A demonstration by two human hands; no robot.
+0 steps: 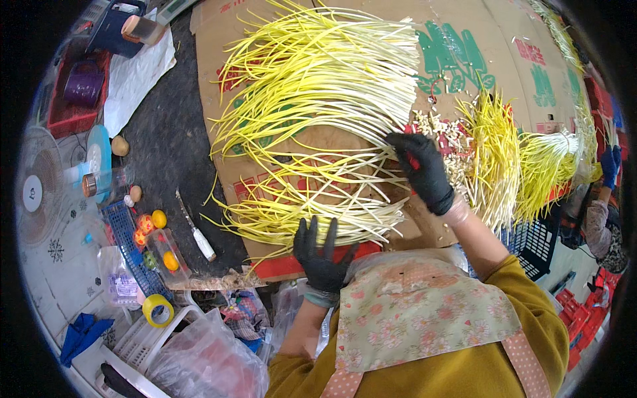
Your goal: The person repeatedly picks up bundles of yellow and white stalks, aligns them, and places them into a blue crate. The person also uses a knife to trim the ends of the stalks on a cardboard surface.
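Long yellow, white-ended shoots (312, 79) lie spread in a thick layer on cardboard (531, 40), with looser strands lower down. My gloved left hand (322, 255) rests at the lower shoots with its fingers spread apart. My gloved right hand (421, 169) is curled at the white ends of the middle shoots, its fingertips pinched on pale stems. To its right are chopped pale pieces (451, 159) and an upright-lying pile of yellow shoots (491, 152); farther right lies a splayed bunch (544, 172). A white-handled knife (199, 239) lies left of the cardboard.
At left are a fan (33, 189), a red bin (60, 113), a blue basket (119, 232), round fruit (159, 219) and yellow tape (158, 310). Below right is a dark crate (534, 242). A co-worker's blue-gloved hand (610, 166) is at the far right.
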